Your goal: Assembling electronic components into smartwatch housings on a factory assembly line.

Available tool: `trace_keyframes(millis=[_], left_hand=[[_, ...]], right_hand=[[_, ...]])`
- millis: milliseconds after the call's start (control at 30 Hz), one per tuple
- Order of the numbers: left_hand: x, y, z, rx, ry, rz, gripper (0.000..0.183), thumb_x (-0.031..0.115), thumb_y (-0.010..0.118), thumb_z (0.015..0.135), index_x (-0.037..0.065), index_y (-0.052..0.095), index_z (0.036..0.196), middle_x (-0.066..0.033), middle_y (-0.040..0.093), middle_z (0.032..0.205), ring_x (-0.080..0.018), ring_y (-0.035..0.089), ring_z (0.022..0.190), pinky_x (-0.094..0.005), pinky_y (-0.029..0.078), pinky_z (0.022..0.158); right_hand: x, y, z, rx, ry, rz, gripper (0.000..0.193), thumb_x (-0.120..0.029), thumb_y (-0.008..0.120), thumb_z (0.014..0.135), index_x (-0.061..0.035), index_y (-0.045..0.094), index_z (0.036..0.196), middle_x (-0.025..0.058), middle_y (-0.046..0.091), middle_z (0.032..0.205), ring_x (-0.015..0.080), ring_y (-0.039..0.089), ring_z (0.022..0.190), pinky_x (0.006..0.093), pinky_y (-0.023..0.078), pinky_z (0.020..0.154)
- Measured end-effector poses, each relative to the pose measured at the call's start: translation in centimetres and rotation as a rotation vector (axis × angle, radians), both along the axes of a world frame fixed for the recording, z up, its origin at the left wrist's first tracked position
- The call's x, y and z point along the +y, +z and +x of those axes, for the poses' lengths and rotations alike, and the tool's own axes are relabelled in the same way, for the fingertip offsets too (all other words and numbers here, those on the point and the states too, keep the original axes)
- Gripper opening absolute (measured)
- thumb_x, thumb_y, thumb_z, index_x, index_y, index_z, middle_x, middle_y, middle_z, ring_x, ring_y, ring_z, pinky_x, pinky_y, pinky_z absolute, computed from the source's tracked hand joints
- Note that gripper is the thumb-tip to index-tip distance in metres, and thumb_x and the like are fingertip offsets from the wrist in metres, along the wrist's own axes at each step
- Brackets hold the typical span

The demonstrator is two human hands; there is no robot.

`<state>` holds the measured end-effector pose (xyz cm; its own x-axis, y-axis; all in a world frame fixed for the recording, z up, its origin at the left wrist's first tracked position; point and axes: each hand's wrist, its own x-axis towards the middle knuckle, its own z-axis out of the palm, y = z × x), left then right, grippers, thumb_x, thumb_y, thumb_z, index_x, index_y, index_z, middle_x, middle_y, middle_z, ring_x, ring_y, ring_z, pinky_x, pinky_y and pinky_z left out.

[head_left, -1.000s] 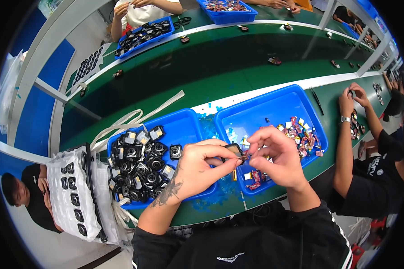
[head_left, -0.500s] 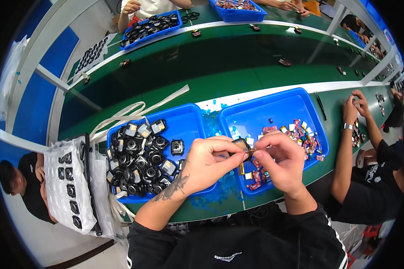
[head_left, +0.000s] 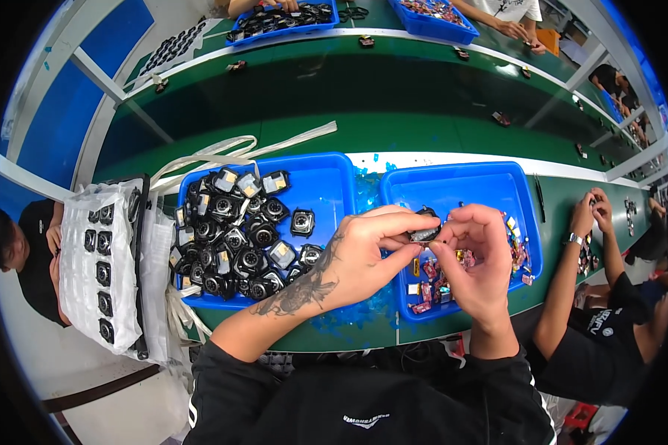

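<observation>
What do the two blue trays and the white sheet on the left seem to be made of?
The two rectangular blue trays look like moulded plastic: even colour, rounded rims, soft sheen. The white sheet holding small black parts looks like thin, crinkled, glossy plastic film, perhaps bubble wrap; too small to be sure.

2 bins side by side on bench – left bin [head_left: 326,182] holds camera modules [head_left: 237,237], right bin [head_left: 460,185] small parts [head_left: 430,271].
</observation>
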<state>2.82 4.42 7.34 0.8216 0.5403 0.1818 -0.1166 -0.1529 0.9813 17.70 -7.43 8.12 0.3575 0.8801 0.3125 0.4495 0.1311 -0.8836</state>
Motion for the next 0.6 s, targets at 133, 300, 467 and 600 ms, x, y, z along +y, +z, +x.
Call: trace_keyframes(millis=[133,300,467,600], left_hand=[[0.12,-0.06,0.21,-0.039,0.016,0.099,0.033,-0.009,0.064,0.083,-0.001,0.066,0.116,-0.0146,0.064,0.109,-0.0178,0.066,0.096,-0.0264,0.058,0.080],[-0.31,0.11,0.20,0.008,0.021,0.057,0.038,-0.009,0.064,0.083,0.001,0.065,0.120,-0.0141,0.065,0.109,-0.0179,0.066,0.096,-0.0261,0.058,0.079],[-0.37,-0.51,0.32,-0.027,0.027,0.033,0.042,-0.008,0.064,0.084,0.003,0.063,0.124,-0.0147,0.064,0.114,-0.0172,0.066,0.096,-0.0261,0.057,0.079],[-0.29,-0.34,0.36,-0.034,0.010,0.035,0.046,-0.008,0.063,0.084,0.003,0.059,0.129,-0.0144,0.063,0.118,-0.0158,0.065,0.098,-0.0256,0.056,0.080]], right_hand=[[0.19,0.32,-0.02,-0.021,-0.031,0.004,0.042,0.012,0.066,0.080,-0.0019,0.047,0.115,0.0049,0.061,0.089,0.0089,0.061,0.080,0.0207,0.049,0.068],[0.44,-0.46,-0.19,-0.062,-0.086,0.072,0.042,0.012,0.066,0.080,-0.0022,0.047,0.115,0.0038,0.060,0.088,0.0070,0.058,0.075,0.0195,0.047,0.066],[0.32,-0.02,-0.23,-0.049,-0.090,0.045,0.046,0.012,0.067,0.079,-0.0022,0.046,0.117,0.0042,0.061,0.083,0.0057,0.053,0.066,0.0195,0.044,0.062],[0.12,0.46,0.27,0.087,-0.041,-0.062,0.050,0.012,0.067,0.077,-0.0025,0.045,0.119,0.0046,0.063,0.080,0.0058,0.046,0.058,0.0197,0.041,0.058]])
